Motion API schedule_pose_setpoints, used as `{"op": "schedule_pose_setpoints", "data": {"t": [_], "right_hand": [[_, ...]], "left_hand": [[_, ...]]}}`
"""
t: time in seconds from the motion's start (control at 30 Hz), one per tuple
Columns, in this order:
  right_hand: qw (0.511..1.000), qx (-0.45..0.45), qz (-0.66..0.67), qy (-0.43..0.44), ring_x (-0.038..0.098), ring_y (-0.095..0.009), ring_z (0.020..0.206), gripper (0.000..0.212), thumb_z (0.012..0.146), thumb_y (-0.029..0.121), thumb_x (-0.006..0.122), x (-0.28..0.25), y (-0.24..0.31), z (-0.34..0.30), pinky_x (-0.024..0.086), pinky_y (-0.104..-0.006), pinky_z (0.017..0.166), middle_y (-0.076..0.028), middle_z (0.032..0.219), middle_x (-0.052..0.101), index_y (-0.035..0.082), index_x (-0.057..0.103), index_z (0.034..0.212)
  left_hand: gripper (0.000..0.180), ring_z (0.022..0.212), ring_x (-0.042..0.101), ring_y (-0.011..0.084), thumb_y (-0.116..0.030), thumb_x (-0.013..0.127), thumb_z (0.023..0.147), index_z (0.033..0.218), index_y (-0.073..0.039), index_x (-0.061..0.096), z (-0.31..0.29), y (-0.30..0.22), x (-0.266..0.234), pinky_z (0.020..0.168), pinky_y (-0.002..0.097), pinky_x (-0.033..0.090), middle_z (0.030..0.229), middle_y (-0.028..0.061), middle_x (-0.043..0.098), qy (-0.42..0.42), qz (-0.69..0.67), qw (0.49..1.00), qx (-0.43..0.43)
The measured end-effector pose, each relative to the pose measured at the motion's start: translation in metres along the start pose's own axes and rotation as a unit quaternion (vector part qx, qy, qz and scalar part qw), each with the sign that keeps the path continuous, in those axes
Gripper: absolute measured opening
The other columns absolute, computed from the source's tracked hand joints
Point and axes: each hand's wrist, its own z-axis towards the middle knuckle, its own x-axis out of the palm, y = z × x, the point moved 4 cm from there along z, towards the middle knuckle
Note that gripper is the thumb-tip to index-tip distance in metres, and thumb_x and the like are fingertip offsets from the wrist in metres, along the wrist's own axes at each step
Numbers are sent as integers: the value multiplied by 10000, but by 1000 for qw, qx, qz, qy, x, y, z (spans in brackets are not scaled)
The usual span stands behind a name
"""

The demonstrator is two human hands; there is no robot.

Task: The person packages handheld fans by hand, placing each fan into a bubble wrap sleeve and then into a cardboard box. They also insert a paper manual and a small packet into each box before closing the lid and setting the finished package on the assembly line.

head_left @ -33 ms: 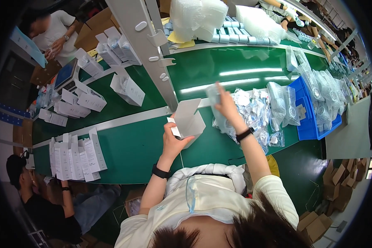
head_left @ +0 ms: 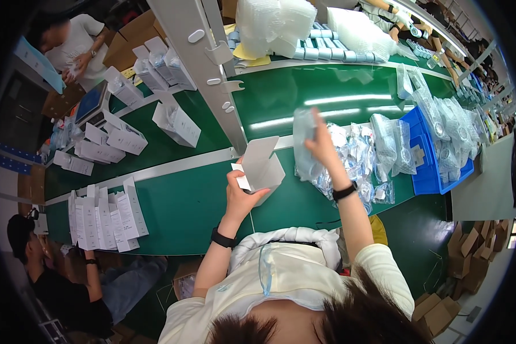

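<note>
Two hands, well apart, each gripping its own thing. Your left hand [head_left: 239, 195] clamps a small white cardboard carton [head_left: 262, 166], flap up and mouth tilted toward the right, so it's ready to load. Your right hand [head_left: 322, 146] pinches a clear plastic pouch [head_left: 305, 143] lifted above the heap of clear bagged parts [head_left: 355, 155] under it. Blue plastic bin [head_left: 427, 172] sits further right; flat white cartons [head_left: 106, 215] lie far left on the green belt [head_left: 183, 200].
</note>
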Motion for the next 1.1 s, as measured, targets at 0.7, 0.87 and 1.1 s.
{"op": "schedule_pose_setpoints", "data": {"t": [0.7, 0.87, 1.1], "right_hand": [[970, -210, 60, -103, 469, -288, 983, 328, 596, 71, 669, -7, 111, -55, 383, -386, 845, -94, 1004, 519, 65, 597, 916], [884, 204, -410, -91, 487, -339, 988, 509, 597, 183, 706, -68, -79, -39, 439, -397, 783, -200, 1049, 525, 46, 545, 1061], [922, 224, -313, -42, 570, -345, 828, 203, 659, 80, 609, -87, -91, -33, 453, -403, 740, -199, 897, 591, 37, 625, 857]], "left_hand": [[718, 1091, 388, 259, -80, 789, 556, 1028, -98, 248, -54, 27, -16, 932, 355, 320, 1260, 186, 292, -121, -72, 990, 2], [644, 1013, 445, 254, -87, 780, 554, 1044, -72, 363, -63, 14, -46, 856, 328, 372, 1170, 148, 380, -126, -34, 991, 21], [262, 743, 508, 241, -49, 727, 549, 755, -7, 570, -42, -19, -62, 647, 296, 404, 838, 101, 505, -94, 146, 984, -34]]}}
